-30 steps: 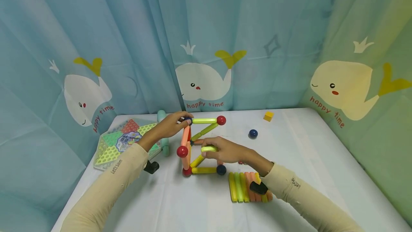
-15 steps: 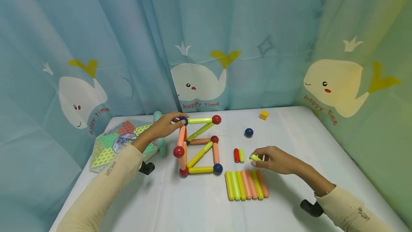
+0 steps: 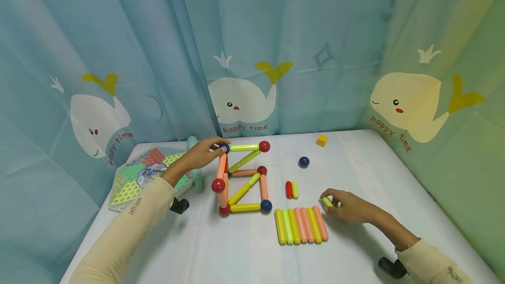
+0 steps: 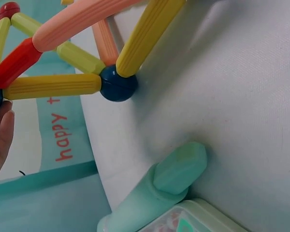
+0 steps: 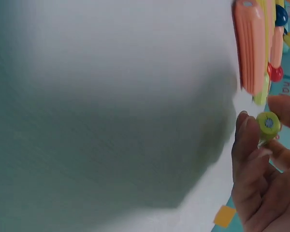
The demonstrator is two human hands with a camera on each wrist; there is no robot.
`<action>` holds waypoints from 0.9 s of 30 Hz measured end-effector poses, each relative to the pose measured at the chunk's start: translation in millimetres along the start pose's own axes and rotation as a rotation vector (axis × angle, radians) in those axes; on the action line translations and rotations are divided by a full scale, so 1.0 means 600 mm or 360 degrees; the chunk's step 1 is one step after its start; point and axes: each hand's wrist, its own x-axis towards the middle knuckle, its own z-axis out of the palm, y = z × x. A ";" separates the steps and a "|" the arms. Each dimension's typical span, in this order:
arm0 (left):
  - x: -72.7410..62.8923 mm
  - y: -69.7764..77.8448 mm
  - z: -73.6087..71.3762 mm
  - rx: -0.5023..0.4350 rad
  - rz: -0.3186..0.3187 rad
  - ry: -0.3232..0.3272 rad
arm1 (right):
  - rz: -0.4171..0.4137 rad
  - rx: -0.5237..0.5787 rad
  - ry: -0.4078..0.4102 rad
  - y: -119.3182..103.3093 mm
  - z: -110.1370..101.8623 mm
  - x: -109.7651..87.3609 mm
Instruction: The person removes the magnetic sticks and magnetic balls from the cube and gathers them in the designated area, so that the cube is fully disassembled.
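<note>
In the head view, a frame of magnetic rods and balls stands on the table's left-middle, with a yellow rod [image 3: 245, 207] along its front bottom. My left hand [image 3: 203, 154] grips the dark blue ball [image 3: 225, 148] at its top back corner. A light green rod [image 3: 244, 147] runs from that ball to a red ball [image 3: 264, 146]. To the right, my right hand [image 3: 350, 207] pinches a short yellow-green rod [image 3: 327, 202] between thumb and fingers, low over the table. Its round end [image 5: 268, 123] faces the camera in the right wrist view.
A row of yellow, green and salmon rods [image 3: 301, 226] lies before the right hand. Behind it are a short red rod [image 3: 289, 189] and a green one [image 3: 296, 190]. A loose blue ball [image 3: 304, 162], yellow cube [image 3: 321, 140] and plastic box [image 3: 134, 179] lie farther out.
My right hand has moved from the rod frame to the right, past the row, carrying the short yellow-green rod. My left hand keeps its grip on the blue ball.
</note>
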 end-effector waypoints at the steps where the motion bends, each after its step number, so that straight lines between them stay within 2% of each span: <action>1: 0.000 -0.001 0.000 0.0000 -0.0003 0.0000 | 0.0007 0.0015 0.0004 0.000 -0.003 0.005; 6: -0.001 -0.003 -0.001 -0.0006 -0.0020 -0.0006 | 0.0036 0.0055 0.0007 -0.001 -0.014 0.044; 15: -0.002 -0.003 0.002 -0.0011 -0.0022 -0.0017 | 0.0095 -0.0143 -0.0074 -0.011 -0.011 0.134; 21: 0.001 -0.001 0.005 0.0015 -0.0023 -0.0014 | 0.0159 -0.0191 -0.0174 -0.028 -0.006 0.151; 27: 0.004 0.000 0.004 0.0035 -0.0036 0.0002 | 0.0179 -0.0271 -0.0174 -0.041 0.000 0.163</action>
